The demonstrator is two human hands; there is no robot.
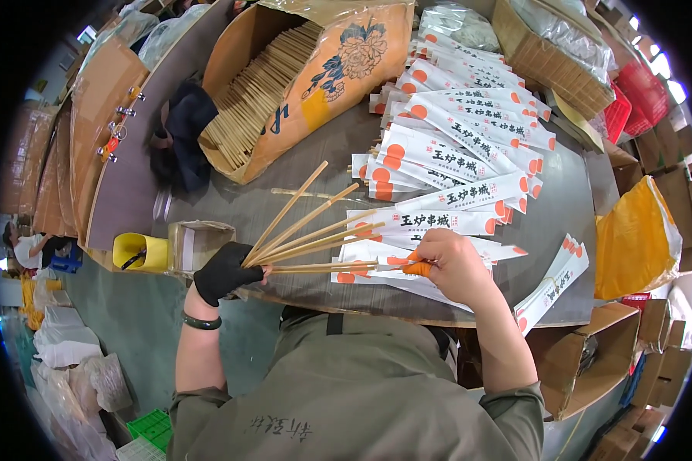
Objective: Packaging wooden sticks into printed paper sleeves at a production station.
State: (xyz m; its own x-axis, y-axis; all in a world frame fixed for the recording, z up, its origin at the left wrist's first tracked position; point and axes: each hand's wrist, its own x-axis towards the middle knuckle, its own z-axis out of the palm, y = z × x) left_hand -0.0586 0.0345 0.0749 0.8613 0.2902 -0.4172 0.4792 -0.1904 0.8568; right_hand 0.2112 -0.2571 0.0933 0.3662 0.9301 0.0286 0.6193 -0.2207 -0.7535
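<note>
Base: grey-brown worktop [246, 215] spread in front of the person.
Paper: white paper sleeves [461, 165] with orange dots, heaped on the worktop's right half.
Carton: floral-printed carton [319, 107] tipped over, packed with more sticks.
Sticks: wooden sticks [304, 223] fanned out between both hands, over the worktop.
Right: right hand [450, 265], orange-covered fingers [417, 269] bent near the lowest sticks' tips; cannot tell whether they pinch paper.
Left: black-gloved left hand [224, 274], grip closed around the sticks' ends.
</note>
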